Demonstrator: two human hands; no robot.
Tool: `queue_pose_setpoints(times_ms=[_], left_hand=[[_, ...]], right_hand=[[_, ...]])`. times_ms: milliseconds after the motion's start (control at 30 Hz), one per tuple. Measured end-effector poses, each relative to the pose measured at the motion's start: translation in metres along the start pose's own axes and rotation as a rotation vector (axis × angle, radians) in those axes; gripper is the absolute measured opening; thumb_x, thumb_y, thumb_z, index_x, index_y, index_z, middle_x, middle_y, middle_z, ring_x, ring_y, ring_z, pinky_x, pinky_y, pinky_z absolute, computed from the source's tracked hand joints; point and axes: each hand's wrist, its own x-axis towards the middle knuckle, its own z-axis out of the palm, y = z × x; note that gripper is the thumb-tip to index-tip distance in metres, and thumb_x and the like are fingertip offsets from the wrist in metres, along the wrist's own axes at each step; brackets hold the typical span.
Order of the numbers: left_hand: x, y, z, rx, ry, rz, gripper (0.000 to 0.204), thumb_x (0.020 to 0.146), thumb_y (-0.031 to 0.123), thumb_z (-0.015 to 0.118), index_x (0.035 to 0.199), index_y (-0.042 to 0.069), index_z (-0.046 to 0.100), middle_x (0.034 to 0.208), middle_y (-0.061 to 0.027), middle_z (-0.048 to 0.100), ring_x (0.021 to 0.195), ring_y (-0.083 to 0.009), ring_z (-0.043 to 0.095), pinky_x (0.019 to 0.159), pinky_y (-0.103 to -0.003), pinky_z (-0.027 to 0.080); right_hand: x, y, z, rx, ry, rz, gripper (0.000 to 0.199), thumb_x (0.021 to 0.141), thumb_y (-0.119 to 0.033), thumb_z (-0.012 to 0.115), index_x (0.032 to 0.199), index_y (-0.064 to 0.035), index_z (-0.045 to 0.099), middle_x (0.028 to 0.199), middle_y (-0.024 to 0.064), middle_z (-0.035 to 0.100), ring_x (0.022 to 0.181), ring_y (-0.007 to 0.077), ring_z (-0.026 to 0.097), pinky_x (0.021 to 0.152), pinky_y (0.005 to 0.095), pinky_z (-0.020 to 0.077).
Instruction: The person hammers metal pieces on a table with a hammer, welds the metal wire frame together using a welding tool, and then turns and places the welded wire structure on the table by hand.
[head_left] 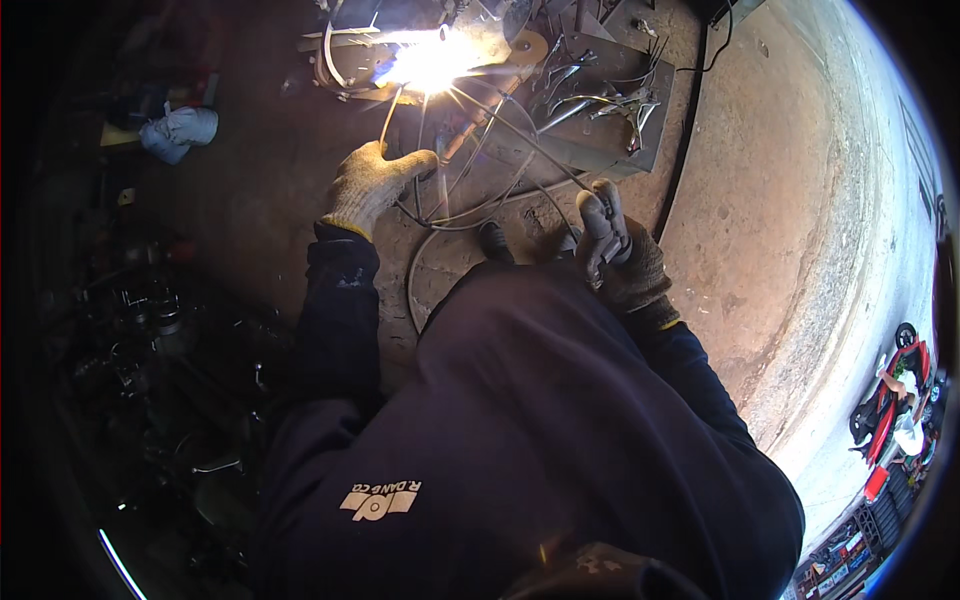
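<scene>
A blinding welding arc [435,62] burns at the top centre, and its glare hides the joint. Below it stands a frame of thin bent metal rods [475,225]. My left hand [365,188], in a pale knit work glove, has its fingers curled around a rod at the frame's left side, thumb stretched to the right. In my right hand [640,272], also gloved, is an electrode holder [605,235]. From it a long thin welding rod [530,138] reaches up and left to the arc.
Locking pliers [635,105] lie on a metal box-like stand [600,150] at the upper right. A dark cable [685,150] crosses the floor beside it. A whitish cloth bundle [180,130] is at the upper left. Far right, a person is by a red motorcycle [885,415].
</scene>
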Motion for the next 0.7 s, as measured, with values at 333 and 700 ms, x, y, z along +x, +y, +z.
queue_pose_setpoints(times_ms=[333,700], left_hand=[[0.012,-0.007,0.006,-0.045,-0.066,0.028,0.074,0.069,0.061,0.080,0.115,0.004,0.072,0.111,-0.0160,0.074,0.105,-0.0299,0.071,0.092,-0.043,0.054],[0.004,-0.007,0.018,0.129,0.046,0.027,0.111,0.071,0.066,0.080,0.147,-0.008,0.047,0.130,-0.0287,0.064,0.128,-0.0391,0.060,0.107,-0.045,0.049]], right_hand=[[0.006,0.042,-0.008,0.212,-0.130,-0.079,0.071,0.079,-0.023,0.085,0.139,0.0008,0.057,0.128,0.0141,0.069,0.118,0.0214,0.066,0.101,0.0371,0.0519],[-0.005,0.024,-0.004,0.121,0.076,0.041,0.040,0.084,-0.022,0.074,0.118,-0.0017,0.064,0.105,0.0081,0.072,0.097,0.0167,0.068,0.086,0.0330,0.0528]])
